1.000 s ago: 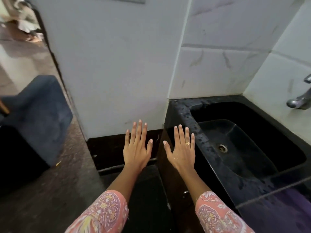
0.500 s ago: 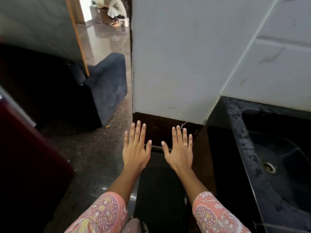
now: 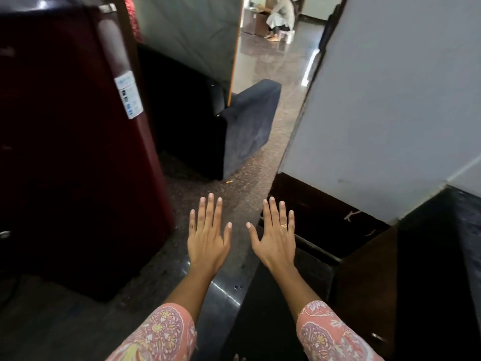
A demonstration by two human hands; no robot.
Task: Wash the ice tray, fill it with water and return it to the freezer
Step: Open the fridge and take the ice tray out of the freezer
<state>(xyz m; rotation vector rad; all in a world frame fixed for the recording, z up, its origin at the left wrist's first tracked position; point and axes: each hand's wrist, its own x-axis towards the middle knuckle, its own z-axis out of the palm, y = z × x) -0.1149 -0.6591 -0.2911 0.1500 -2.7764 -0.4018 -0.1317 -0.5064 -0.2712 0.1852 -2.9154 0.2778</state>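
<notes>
Left hand [image 3: 208, 238] and right hand [image 3: 273, 239] held out flat, fingers straight, gripping nothing. Ice tray not in view, likely inside shut dark-red fridge [image 3: 78, 152] on left. Best: step closer, pull it open steadily, other hand free for tray. Dark sofa [image 3: 250, 121] beyond fridge; white wall [image 3: 390, 100] and black counter [image 3: 463, 230] close on right, tight turning

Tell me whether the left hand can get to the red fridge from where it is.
Probably yes. The left hand is open and empty, and nothing stands between it and the fridge to its left. No handle shows clearly, so where to grip is unsure.
</notes>
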